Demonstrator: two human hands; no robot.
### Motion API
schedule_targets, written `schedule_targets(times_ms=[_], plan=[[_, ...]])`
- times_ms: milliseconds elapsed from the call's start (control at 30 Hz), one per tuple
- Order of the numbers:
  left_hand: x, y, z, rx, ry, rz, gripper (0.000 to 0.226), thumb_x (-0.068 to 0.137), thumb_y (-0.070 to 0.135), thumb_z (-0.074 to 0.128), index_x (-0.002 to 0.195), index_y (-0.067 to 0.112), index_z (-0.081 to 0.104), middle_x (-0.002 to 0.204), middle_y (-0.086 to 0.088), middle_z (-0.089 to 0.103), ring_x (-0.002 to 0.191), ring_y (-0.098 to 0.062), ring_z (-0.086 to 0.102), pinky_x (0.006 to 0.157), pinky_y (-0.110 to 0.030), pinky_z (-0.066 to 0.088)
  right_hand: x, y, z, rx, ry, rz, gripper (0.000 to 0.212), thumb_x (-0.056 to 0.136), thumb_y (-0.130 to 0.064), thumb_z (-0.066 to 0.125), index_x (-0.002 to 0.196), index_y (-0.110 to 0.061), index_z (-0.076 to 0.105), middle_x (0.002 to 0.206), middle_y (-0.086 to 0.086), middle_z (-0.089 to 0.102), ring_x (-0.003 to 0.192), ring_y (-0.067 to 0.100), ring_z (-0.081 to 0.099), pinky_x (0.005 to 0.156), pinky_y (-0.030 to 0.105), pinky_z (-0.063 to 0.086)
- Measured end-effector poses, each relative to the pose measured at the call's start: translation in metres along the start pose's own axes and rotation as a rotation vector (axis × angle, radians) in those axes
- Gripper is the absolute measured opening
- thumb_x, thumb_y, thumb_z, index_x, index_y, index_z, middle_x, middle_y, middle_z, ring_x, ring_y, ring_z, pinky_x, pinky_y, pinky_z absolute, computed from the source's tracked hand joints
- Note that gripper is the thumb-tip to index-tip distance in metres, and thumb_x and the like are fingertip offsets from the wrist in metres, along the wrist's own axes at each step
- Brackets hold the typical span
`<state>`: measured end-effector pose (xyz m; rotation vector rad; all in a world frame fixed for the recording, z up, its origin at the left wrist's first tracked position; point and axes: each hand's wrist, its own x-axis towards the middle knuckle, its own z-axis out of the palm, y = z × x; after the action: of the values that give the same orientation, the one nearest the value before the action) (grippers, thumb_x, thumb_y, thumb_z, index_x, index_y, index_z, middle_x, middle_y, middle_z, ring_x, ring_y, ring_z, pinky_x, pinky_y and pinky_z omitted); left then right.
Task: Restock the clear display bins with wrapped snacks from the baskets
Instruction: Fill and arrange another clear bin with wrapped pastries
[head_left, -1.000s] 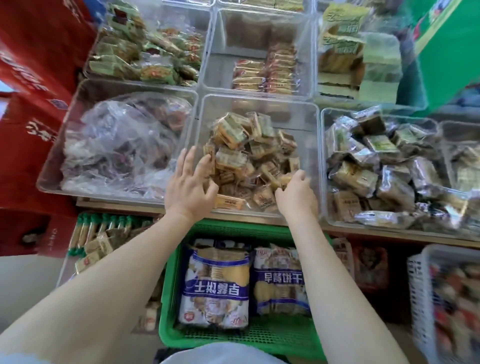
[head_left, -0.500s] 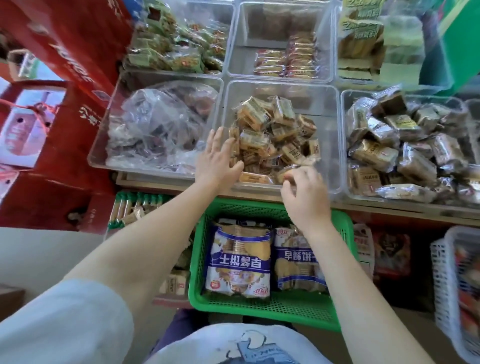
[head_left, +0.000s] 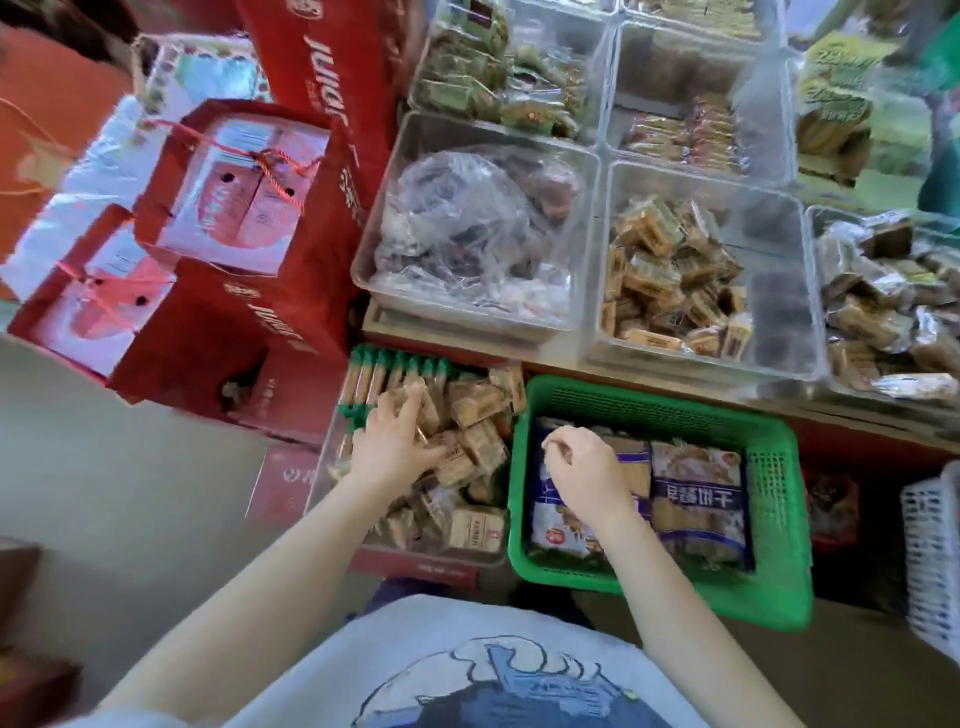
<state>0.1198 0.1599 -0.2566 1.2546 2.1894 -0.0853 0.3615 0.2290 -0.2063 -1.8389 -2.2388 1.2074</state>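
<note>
Display bin (head_left: 779, 291) sitting only part-filled, restocking continuing. Below it, left hand (head_left: 395, 441) reaching onto wrapped snacks (head_left: 467, 436), apparently grasping some; right hand (head_left: 587, 467) hovering loosely curled, holding nothing.

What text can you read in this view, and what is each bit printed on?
"JUNIOR", upside down: tall red carton.
Same white lettering, blurred: lower red carton.
White Chinese characters, upside down, not clearly legible: blue-banded biscuit bags in the green basket.
Print on the small tan wrapped snacks: too small to read.
</note>
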Motion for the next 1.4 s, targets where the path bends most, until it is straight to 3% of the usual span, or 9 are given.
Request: schedule_targets(times_ms=[300,633,833,967,1100,1167,1233,1300,1400], plan=[[0.005,-0.022,-0.01,0.01,-0.052,0.214,0.107,0.074,0.016,0.08,0.154,0.026,0.009,0.151,-0.014,0.027,0.138,-0.032,0.028,0.081,-0.036,0.055,-0.021,-0.045,0.031,-0.03,0.039,0.076,0.021,0.101,-0.021,0.049,0.11,-0.017,0.067,0.106,-0.003,0.06,0.095,0.015,0.057,0.077,0.027,0.041],[-0.036,0.056,-0.075,-0.369,0.313,0.658,0.097,0.072,0.034,0.082,0.152,0.022,0.029,0.139,-0.001,0.049,0.131,-0.017,0.037,0.103,-0.03,0.039,-0.009,-0.087,-0.011,0.762,-0.167,0.114,0.021,0.098,-0.033,0.062,0.115,-0.02,0.063,0.107,0.004,0.073,0.094,0.021,0.073,0.079,0.043,0.061],[-0.014,0.096,-0.088,-0.224,0.368,0.547,0.091,0.084,0.051,0.07,0.156,0.025,0.021,0.161,-0.004,0.022,0.149,-0.022,0.018,0.121,-0.041,0.024,0.03,-0.054,-0.085,0.475,0.261,0.006,0.024,0.096,-0.026,0.064,0.119,-0.023,0.06,0.105,-0.004,0.069,0.088,0.016,0.068,0.077,0.036,0.058],[0.008,0.092,-0.081,-0.137,0.399,0.382,0.063,0.09,0.033,0.065,0.146,0.016,0.042,0.152,-0.013,0.037,0.142,-0.032,0.031,0.115,-0.045,0.031,0.078,-0.009,-0.128,0.022,0.586,-0.07,0.044,0.095,-0.014,0.059,0.138,-0.017,0.054,0.128,0.005,0.058,0.112,0.021,0.054,0.091,0.033,0.045],[0.011,0.083,-0.055,-0.139,0.496,0.281,0.025,0.084,0.019,0.067,0.105,0.007,0.067,0.107,-0.011,0.057,0.101,-0.032,0.054,0.085,-0.044,0.049,0.113,0.023,-0.135,-0.277,0.136,0.046,0.052,0.098,-0.034,0.049,0.149,-0.023,0.043,0.147,0.011,0.043,0.131,0.034,0.043,0.104,0.044,0.038],[0.01,0.073,-0.039,-0.124,0.404,0.208,0.018,0.087,0.024,0.064,0.098,0.01,0.066,0.097,-0.005,0.057,0.092,-0.028,0.056,0.076,-0.04,0.05,0.115,0.028,-0.127,-0.281,0.139,0.072,0.05,0.1,-0.039,0.047,0.146,-0.021,0.047,0.148,0.011,0.042,0.134,0.033,0.039,0.108,0.047,0.033],[0.011,0.065,-0.025,-0.078,0.213,0.152,0.022,0.09,0.036,0.06,0.1,0.018,0.063,0.102,-0.001,0.057,0.095,-0.025,0.059,0.077,-0.039,0.053,0.107,0.024,-0.116,-0.229,0.375,-0.013,0.039,0.098,-0.031,0.051,0.131,-0.013,0.06,0.139,0.014,0.049,0.129,0.034,0.042,0.107,0.048,0.032],[0.009,0.062,-0.013,0.006,0.002,0.113,0.035,0.087,0.043,0.061,0.117,0.025,0.058,0.12,-0.002,0.053,0.106,-0.025,0.057,0.087,-0.04,0.054,0.093,0.016,-0.098,-0.127,0.554,-0.152,0.025,0.095,-0.018,0.055,0.114,-0.007,0.067,0.123,0.013,0.056,0.116,0.032,0.05,0.099,0.047,0.04],[0.004,0.062,0.005,0.185,-0.115,0.118,0.079,0.08,0.047,0.071,0.146,0.029,0.032,0.148,-0.013,0.033,0.135,-0.032,0.037,0.11,-0.047,0.038,0.064,0.003,-0.062,0.046,0.498,-0.302,0.016,0.094,-0.009,0.055,0.102,-0.007,0.068,0.109,0.006,0.057,0.106,0.023,0.054,0.089,0.033,0.047]])
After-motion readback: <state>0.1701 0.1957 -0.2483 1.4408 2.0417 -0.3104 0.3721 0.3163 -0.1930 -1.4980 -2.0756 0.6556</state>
